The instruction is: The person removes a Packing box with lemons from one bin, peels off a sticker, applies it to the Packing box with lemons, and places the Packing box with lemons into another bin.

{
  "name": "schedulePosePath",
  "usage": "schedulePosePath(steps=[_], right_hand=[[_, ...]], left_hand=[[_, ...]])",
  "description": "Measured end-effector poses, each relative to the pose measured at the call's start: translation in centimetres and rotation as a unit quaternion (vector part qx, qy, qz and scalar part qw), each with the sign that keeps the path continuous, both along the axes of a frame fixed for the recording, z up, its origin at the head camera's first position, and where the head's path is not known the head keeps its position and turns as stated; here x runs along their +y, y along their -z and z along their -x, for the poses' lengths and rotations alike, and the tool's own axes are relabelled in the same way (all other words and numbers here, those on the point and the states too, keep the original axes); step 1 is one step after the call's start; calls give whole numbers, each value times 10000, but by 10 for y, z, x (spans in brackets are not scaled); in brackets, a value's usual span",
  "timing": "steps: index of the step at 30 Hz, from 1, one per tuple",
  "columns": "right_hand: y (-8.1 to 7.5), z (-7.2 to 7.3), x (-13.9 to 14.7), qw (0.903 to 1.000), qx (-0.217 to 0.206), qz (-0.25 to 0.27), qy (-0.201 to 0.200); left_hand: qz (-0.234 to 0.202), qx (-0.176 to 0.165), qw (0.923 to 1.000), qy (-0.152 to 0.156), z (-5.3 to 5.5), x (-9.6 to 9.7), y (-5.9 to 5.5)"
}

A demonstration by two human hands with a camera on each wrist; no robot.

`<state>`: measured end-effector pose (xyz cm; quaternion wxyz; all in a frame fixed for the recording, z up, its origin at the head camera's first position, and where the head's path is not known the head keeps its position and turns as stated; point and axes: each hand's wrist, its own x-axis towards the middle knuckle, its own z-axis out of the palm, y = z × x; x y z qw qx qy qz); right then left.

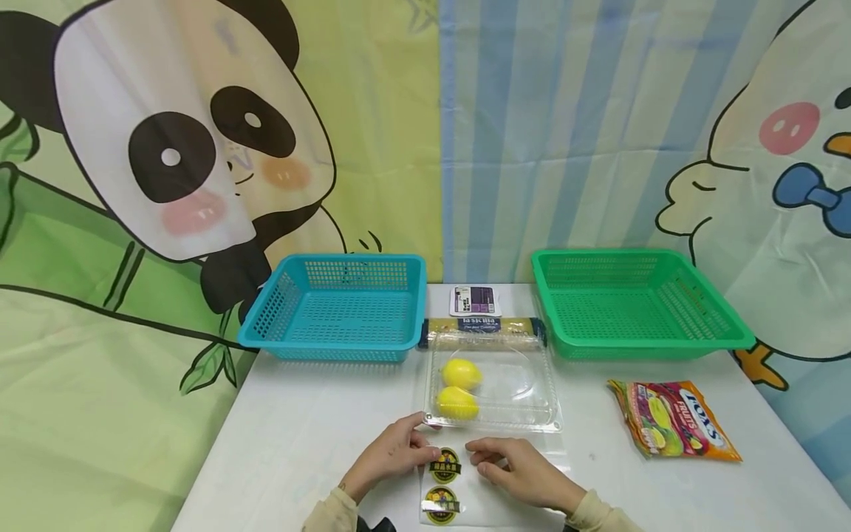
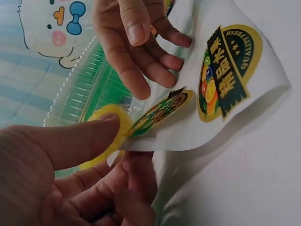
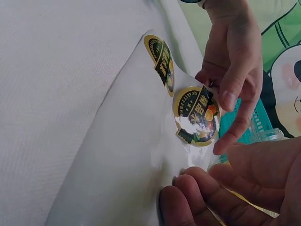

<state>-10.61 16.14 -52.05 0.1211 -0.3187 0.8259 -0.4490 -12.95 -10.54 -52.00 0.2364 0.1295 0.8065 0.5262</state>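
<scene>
In the head view, a white sheet [image 1: 501, 499] with round black-and-gold fruit stickers [image 1: 445, 465] lies at the table's front. My left hand [image 1: 397, 449] pinches the sheet's left edge between thumb and fingers, beside the upper sticker. That edge is lifted and curved in the left wrist view, where another sticker [image 2: 230, 70] shows further along. Over the sheet hovers my right hand [image 1: 521, 469], fingers loosely bent and holding nothing. Just beyond both hands sits a clear plastic box [image 1: 521, 377], with two yellow lemons [image 1: 459, 403] at its left side.
A blue basket [image 1: 332, 347] stands back left and a green basket [image 1: 651, 347] back right. Behind the box lie a pasta packet [image 1: 488, 325] and a white package with a purple label [image 1: 474, 301]. A Fox's Fruits candy bag [image 1: 674, 421] lies at right.
</scene>
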Motion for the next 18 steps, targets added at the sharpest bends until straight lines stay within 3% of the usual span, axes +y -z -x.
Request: schedulePosePath(steps=[3, 8, 13, 18], right_hand=[[0, -1, -2, 9999, 104, 19, -9], [1, -2, -12, 9992, 357, 131, -86], [-1, -1, -25, 9979, 623, 125, -153], [-2, 0, -37, 9938, 1107, -103, 40]], left_hand=[[-114, -210, 9997, 6, 0, -1, 0], [-281, -618, 9974, -232, -4, 1, 4], [-653, -784, 9944, -278, -5, 3, 8], [-1065, -949, 9888, -427, -7, 6, 11]])
